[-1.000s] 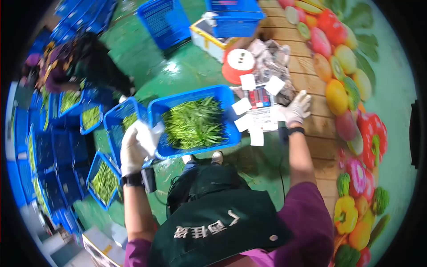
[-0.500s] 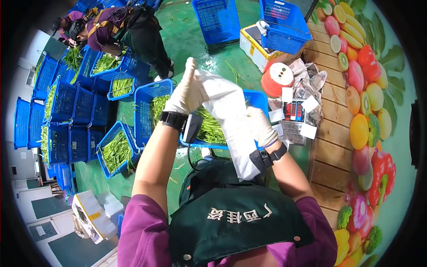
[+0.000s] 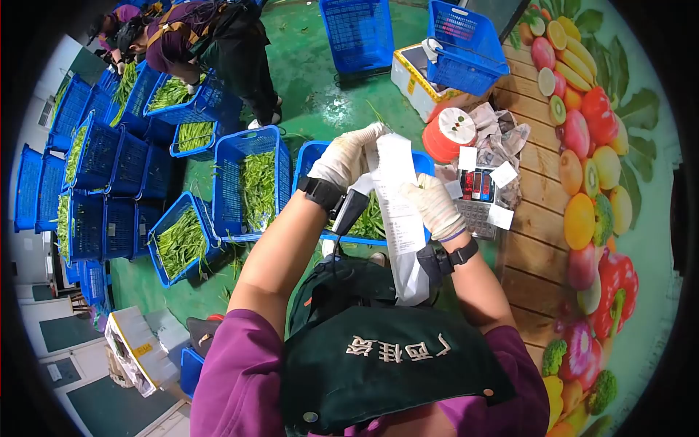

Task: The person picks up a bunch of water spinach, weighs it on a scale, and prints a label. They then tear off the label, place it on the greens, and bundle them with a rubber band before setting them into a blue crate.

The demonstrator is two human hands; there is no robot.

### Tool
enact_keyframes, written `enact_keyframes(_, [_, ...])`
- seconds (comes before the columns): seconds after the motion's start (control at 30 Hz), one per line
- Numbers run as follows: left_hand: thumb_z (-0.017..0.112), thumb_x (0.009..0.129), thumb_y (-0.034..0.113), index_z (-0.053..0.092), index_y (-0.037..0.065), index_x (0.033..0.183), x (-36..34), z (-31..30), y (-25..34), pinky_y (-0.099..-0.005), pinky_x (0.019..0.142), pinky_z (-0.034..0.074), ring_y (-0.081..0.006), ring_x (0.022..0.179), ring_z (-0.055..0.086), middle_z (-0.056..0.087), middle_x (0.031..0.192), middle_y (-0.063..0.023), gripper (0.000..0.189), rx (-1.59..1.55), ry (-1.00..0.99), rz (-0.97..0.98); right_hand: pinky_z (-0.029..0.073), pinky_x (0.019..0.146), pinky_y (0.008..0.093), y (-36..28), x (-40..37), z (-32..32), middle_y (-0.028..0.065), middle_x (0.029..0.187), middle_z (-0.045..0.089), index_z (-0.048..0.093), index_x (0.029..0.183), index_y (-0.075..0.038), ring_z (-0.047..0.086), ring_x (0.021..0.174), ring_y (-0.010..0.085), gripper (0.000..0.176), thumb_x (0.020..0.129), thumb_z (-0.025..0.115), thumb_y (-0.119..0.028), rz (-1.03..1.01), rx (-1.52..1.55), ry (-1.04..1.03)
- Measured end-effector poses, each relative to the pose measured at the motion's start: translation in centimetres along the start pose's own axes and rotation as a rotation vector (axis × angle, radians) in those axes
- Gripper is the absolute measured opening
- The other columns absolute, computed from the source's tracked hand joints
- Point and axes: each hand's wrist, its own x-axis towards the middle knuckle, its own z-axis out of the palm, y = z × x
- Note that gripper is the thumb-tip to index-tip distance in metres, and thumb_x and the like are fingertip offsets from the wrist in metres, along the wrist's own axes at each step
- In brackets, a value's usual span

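A long white paper list (image 3: pixel 397 197) with small printed lines hangs between my gloved hands, its lower end crumpled near my apron (image 3: pixel 393 364). My left hand (image 3: pixel 349 158) has its fingers closed on the top of the list. At the right edge of the paper, my right hand (image 3: pixel 437 210) pinches it between thumb and fingers. Below the hands stands a blue basket (image 3: pixel 309 154) holding long green vegetables (image 3: pixel 370 222), partly hidden by the paper and my left wrist. Dark devices are strapped to both my wrists.
A scale with a red display (image 3: pixel 477 186) and a red-and-white spool (image 3: pixel 449 136) lie to the right. Blue baskets of greens (image 3: pixel 247 138) stand at left, many stacked. Another person (image 3: pixel 211 44) bends over baskets at upper left. A white box (image 3: pixel 415 87) carries an upright blue basket.
My left hand has moved right, closer to my right hand. The paper, bent over to the left before, now hangs straighter with its printed side showing.
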Motion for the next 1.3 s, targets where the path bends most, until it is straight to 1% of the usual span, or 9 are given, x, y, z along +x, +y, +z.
enact_keyframes(0.07, [0.066, 0.084, 0.027, 0.062, 0.003, 0.100, 0.6, -1.9, -3.1, -0.0352, 0.078, 0.051, -0.0205, 0.083, 0.065, 0.067, 0.092, -0.0085, 0.029, 0.274, -0.101, 0.292, 0.039, 0.055, 0.0205, 0.7, 0.2, -0.8, -0.0054, 0.072, 0.056, 0.064, 0.080, -0.003, 0.047, 0.063, 0.0019, 0.014, 0.087, 0.060, -0.014, 0.055, 0.071, -0.059])
enact_keyframes(0.17, [0.064, 0.086, 0.027, 0.062, 0.002, 0.101, 0.7, -1.1, -2.4, -0.0351, 0.079, 0.051, -0.0217, 0.082, 0.065, 0.067, 0.092, -0.0094, 0.029, 0.270, -0.023, 0.154, 0.038, 0.054, 0.0201, -1.1, -1.0, -0.5, -0.0060, 0.071, 0.055, 0.064, 0.081, -0.004, 0.045, 0.062, 0.0013, 0.014, 0.089, 0.057, -0.013, 0.023, 0.190, -0.077])
enact_keyframes(0.23, [0.059, 0.089, 0.026, 0.061, 0.001, 0.102, -0.5, 3.8, 5.1, -0.0339, 0.080, 0.051, -0.0218, 0.083, 0.065, 0.066, 0.092, -0.0097, 0.028, -0.526, 0.243, -0.417, 0.039, 0.056, 0.0198, -0.3, -1.1, -1.0, -0.0070, 0.073, 0.055, 0.064, 0.084, -0.004, 0.047, 0.065, 0.0015, 0.014, 0.090, 0.053, -0.010, 0.013, 0.121, -0.122])
enact_keyframes(0.27, [0.056, 0.091, 0.024, 0.061, 0.001, 0.104, -0.2, 2.7, 3.2, -0.0329, 0.080, 0.051, -0.0207, 0.083, 0.064, 0.066, 0.091, -0.0094, 0.027, -0.565, 0.142, -0.334, 0.039, 0.057, 0.0196, 0.6, -0.5, -1.9, -0.0071, 0.075, 0.056, 0.064, 0.084, -0.004, 0.048, 0.067, 0.0015, 0.014, 0.090, 0.052, -0.009, -0.042, 0.029, -0.177])
enact_keyframes(0.37, [0.064, 0.087, 0.027, 0.063, 0.004, 0.099, -0.1, 1.8, 1.2, -0.0298, 0.070, 0.048, -0.0150, 0.076, 0.058, 0.064, 0.090, -0.0045, 0.026, -0.286, 0.390, -0.396, 0.044, 0.067, 0.0191, 0.9, -0.3, -0.9, -0.0035, 0.088, 0.062, 0.064, 0.100, 0.001, 0.053, 0.076, 0.0032, 0.017, 0.088, 0.055, -0.005, -0.022, 0.170, -0.093])
enact_keyframes(0.67, [0.062, 0.087, 0.031, 0.058, 0.007, 0.115, -2.4, 3.1, 5.6, -0.0356, 0.091, 0.046, -0.0168, 0.102, 0.061, 0.065, 0.112, -0.0047, 0.036, -0.756, 0.181, -0.400, 0.040, 0.061, 0.0206, 0.2, -0.1, -1.4, -0.0059, 0.078, 0.057, 0.065, 0.088, 0.000, 0.046, 0.069, 0.0022, 0.011, 0.087, 0.058, -0.009, -0.066, -0.038, -0.103])
enact_keyframes(0.87, [0.058, 0.090, 0.025, 0.058, 0.005, 0.112, -3.0, 1.9, 5.9, -0.0364, 0.084, 0.050, -0.0209, 0.097, 0.063, 0.065, 0.106, -0.0084, 0.030, -0.450, 0.219, -0.352, 0.037, 0.056, 0.0213, 1.9, 1.6, -2.4, -0.0065, 0.070, 0.050, 0.062, 0.080, -0.003, 0.042, 0.064, 0.0023, 0.012, 0.087, 0.057, -0.011, -0.136, -0.303, -0.216])
enact_keyframes(1.0, [0.060, 0.088, 0.028, 0.056, 0.002, 0.114, -3.5, 1.8, 7.0, -0.0386, 0.089, 0.049, -0.0226, 0.101, 0.062, 0.064, 0.111, -0.0106, 0.037, -0.047, 0.232, -0.261, 0.037, 0.057, 0.0211, -0.5, 0.9, 0.0, -0.0064, 0.070, 0.051, 0.061, 0.080, -0.003, 0.043, 0.064, 0.0025, 0.012, 0.087, 0.058, -0.012, -0.041, 0.016, -0.215])
enact_keyframes(1.3, [0.059, 0.087, 0.030, 0.056, 0.000, 0.115, -7.7, 1.2, 8.0, -0.0383, 0.089, 0.048, -0.0238, 0.101, 0.062, 0.063, 0.113, -0.0116, 0.040, -0.184, 0.497, -0.228, 0.039, 0.059, 0.0218, 4.0, 3.7, 2.2, -0.0062, 0.070, 0.052, 0.062, 0.082, -0.002, 0.045, 0.065, 0.0042, 0.014, 0.089, 0.057, -0.013, 0.122, 0.153, -0.375])
